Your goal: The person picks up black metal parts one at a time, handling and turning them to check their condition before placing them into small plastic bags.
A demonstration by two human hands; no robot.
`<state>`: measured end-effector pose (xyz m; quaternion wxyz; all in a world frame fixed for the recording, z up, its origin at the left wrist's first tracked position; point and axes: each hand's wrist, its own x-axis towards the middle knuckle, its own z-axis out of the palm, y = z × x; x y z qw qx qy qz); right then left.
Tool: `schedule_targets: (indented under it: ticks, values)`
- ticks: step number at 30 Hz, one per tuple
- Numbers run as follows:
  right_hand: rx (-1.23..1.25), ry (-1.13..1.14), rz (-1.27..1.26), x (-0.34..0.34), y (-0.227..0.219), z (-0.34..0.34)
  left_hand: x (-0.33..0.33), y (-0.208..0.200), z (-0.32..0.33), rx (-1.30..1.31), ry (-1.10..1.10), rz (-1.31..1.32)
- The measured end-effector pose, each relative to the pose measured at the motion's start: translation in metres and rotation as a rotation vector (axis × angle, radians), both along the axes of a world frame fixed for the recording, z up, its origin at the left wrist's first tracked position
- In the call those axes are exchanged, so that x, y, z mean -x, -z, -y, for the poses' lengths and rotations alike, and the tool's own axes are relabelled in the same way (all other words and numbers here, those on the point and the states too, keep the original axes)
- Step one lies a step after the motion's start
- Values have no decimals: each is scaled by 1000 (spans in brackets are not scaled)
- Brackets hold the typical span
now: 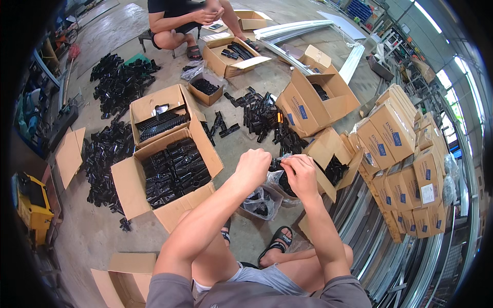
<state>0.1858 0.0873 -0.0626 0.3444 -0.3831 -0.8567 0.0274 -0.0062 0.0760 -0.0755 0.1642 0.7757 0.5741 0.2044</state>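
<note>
Over the bins between my knees, my left hand (253,167) is closed, fingers curled in. My right hand (302,175) pinches from the other side. Between them is a small black part (276,164), mostly covered by my fingers; its exact kind cannot be made out. Just below stand two small bins lined with clear plastic, the nearer bin (263,203) holding small dark pieces. A loose heap of black fittings (261,119) lies on the floor beyond my hands. An open carton (335,167) with black pieces sits right of my right hand.
At left, a large open carton (210,167) holds stacked black fittings, beside black piles (105,159). Another person (177,23) sits at the far side near an open box (218,61). Stacked cartons (387,133) and long metal profiles (359,244) line the right.
</note>
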Motion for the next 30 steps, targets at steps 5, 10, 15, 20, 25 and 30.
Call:
schedule_targets:
  ticks: [5, 10, 15, 20, 25, 30]
  values:
    - [16, -20, 6, -2, 1, 1, -1, -1, -1, -2, 7, 4]
    - [47, -21, -33, -1, -4, 6, 2, -7, -1, 16, 7, -3]
    - [153, 378, -530, -10, 14, 5, 5, -40, 6, 109, 13, 179]
    - [416, 609, -915, -49, 112, -9, 6, -46, 10, 149, 31, 342]
    - [659, 717, -327, -37, 184, 36, 17, -50, 16, 273, -35, 565]
    - [1042, 564, 307, -40, 283, 73, 3, -47, 7, 502, 64, 1051]
